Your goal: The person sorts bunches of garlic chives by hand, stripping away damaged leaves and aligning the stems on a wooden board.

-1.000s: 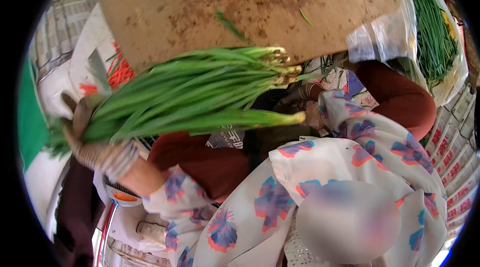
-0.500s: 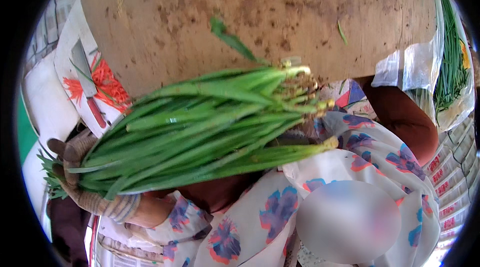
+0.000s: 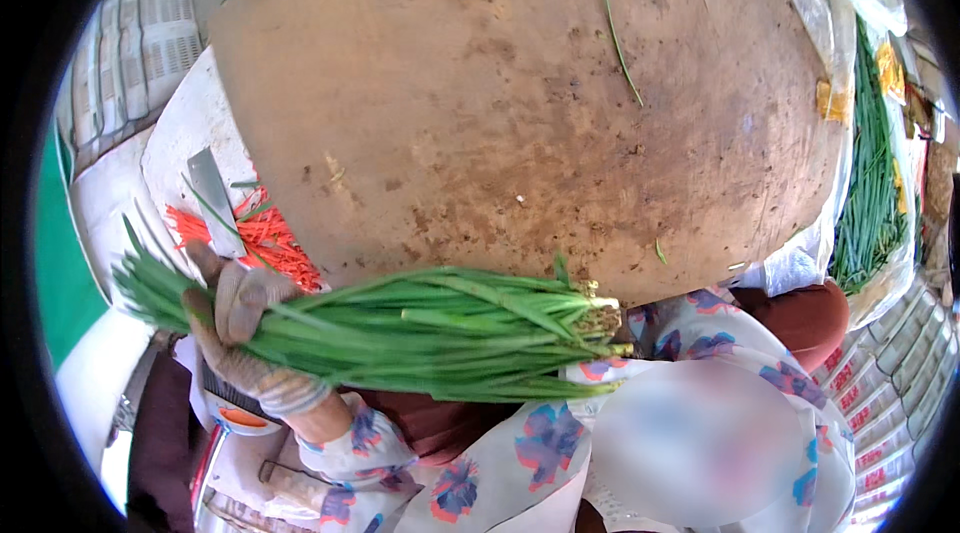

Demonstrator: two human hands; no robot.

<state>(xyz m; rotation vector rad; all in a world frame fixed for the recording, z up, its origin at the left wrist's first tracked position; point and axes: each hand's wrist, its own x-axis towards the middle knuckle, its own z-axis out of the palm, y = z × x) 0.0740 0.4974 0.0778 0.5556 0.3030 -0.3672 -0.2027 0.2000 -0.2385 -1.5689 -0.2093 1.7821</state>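
A bunch of garlic chives (image 3: 450, 333), long flat green leaves with pale root ends, lies across the front of me. Its root ends point right, near the board's front edge. My left hand (image 3: 240, 323), in a soiled knitted glove with a striped cuff, is closed around the leafy end, and leaf tips stick out beyond it at the left. My right hand does not show; only the flowered right sleeve (image 3: 715, 328) appears, reaching toward the root ends. Beyond my left hand are a broad-bladed knife (image 3: 215, 198) and a heap of red ties (image 3: 285, 243).
A brown, dirt-specked board (image 3: 480, 113) fills the middle, with a few loose green strands (image 3: 615, 33) on it. At the right, clear plastic (image 3: 800, 243) surrounds more long greens (image 3: 870, 193). A pale woven surface (image 3: 890, 393) lies at the lower right.
The view has shifted, showing more of the board. The bunch looks gathered narrower and more level, with its leaf tips now extending past my left hand, which still grips it.
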